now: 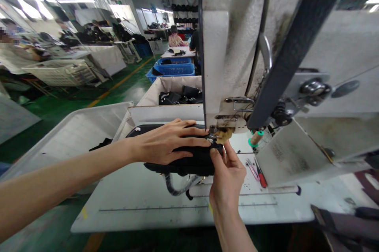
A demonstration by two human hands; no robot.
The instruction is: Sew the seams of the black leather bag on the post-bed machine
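L hand [166, 141] lying flat, fingers spread, on black bag piece [189, 159]; R hand [226, 173] pinching its edge w/ fingertips under sewing machine [233, 58]; needle area hidden.

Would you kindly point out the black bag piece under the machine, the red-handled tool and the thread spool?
black bag piece [192, 161], head view, on its front edge below the left hand.
red-handled tool [261, 179], head view, on the red handle.
thread spool [255, 138], head view, on its tan middle.

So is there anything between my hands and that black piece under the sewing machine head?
Nothing visible. The left hand lies flat on the black piece, and the right hand pinches its edge right at the needle area.
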